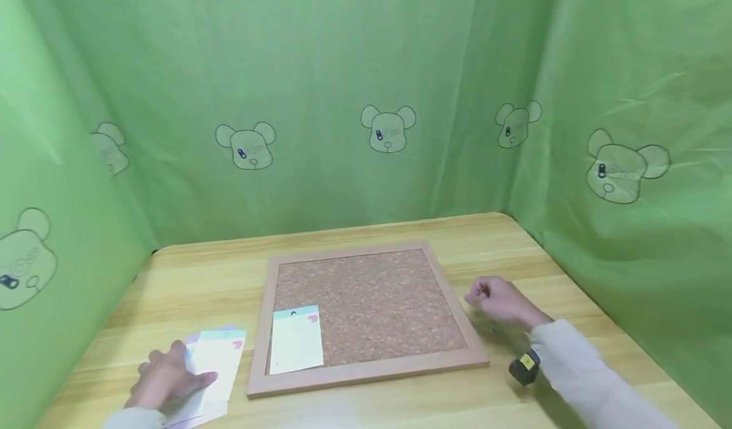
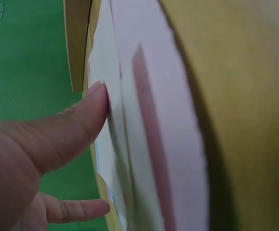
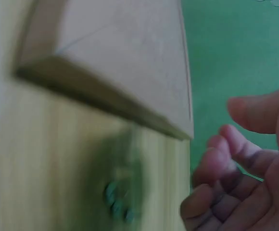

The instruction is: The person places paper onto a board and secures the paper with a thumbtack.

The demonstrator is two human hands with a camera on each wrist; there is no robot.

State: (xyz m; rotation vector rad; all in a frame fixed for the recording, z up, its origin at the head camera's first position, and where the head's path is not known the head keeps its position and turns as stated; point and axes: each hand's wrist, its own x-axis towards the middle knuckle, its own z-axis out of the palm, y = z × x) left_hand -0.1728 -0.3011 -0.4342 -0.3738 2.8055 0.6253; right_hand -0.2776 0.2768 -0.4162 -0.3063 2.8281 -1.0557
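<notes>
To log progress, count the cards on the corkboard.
1: the white card at the near left of the corkboard. The overlapping cards under the left hand lie on the table.

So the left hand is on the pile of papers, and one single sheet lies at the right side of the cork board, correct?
Not quite: the head view shows the single sheet at the left side of the cork board, in the near corner. The left hand is indeed on the pile of papers.
</notes>
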